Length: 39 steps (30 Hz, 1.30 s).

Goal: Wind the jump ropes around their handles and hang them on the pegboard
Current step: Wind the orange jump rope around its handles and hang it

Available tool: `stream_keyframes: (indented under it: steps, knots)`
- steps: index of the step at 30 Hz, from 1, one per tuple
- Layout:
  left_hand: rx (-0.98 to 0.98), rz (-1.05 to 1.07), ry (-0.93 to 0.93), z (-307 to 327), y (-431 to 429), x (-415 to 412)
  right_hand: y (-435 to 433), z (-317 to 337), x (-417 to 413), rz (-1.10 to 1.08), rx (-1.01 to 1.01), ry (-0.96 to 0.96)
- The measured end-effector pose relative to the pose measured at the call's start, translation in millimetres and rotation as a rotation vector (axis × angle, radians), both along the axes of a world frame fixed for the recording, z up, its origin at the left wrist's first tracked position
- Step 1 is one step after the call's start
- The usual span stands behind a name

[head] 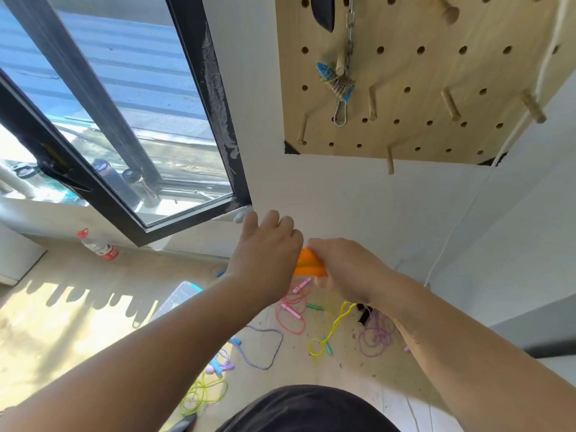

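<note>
Head view. Hands counted: two, both raised in front of the white wall below the pegboard [436, 73].

Right hand [346, 269]: fingers are curled round the orange handles [308, 265], which are grasped from the right side; two handles appear pressed together. Left hand [265, 254]: seen from the back, fingers bent, touching the left end of the orange handles; whether anything is gripped cannot be told. The orange handles thus lie between the two hands, well below the board.

Pegboard: seven wooden pegs are counted. One wound blue jump rope [338, 79] is hung on a peg, beside a metal chain [350, 29] ending in one carabiner [340, 113].

Floor, loose ropes counted, five:
- pink rope [291, 319]
- yellow rope [335, 325] with green handles
- purple rope [374, 336]
- blue-and-white rope [271, 350]
- lime rope [204, 391]

All five are spread below the hands, well apart from them. A cluster of lilac and blue handles [218, 366] is noted beside the blue-and-white rope.

Also recorded: one plastic bottle [98, 246] lying under the window [124, 104], one clear box [179, 297]
</note>
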<state>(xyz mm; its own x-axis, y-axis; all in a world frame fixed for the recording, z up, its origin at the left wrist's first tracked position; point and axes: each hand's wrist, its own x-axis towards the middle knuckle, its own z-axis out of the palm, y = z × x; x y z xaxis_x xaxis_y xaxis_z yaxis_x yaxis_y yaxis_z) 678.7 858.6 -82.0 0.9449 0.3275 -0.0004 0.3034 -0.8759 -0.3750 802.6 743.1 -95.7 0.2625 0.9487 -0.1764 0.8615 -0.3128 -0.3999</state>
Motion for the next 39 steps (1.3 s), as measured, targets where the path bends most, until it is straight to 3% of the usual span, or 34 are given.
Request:
stream_keyframes:
  steps: [9, 14, 21, 26, 28, 32, 39]
  knots:
    - [0.15, -0.338, -0.274, -11, 17, 3, -8, 2, 11, -0.048, 0.035, 0.03]
    - [-0.169, -0.13, 0.088, -2, 12, 12, -9, -5, 9, -0.027, -0.006, 0.001]
    - [-0.367, 0.048, 0.098, -4, 11, 17, -13, -13, 12, -0.044, 0.057, -0.24]
    - [-0.425, 0.199, 0.09, -11, 22, 9, -26, -12, 28, -0.084, -0.11, -0.299]
    - [-0.459, 0.246, 0.077, -12, 25, 6, -32, -12, 31, -0.062, -0.087, -0.215]
    - [-0.624, 0.322, -0.017, -9, 27, 7, -37, -20, 33, -0.036, 0.171, 0.03]
    - [-1.042, 0.307, -0.037, 3, 20, 0, -50, -22, 37, 0.009, 0.381, 0.071]
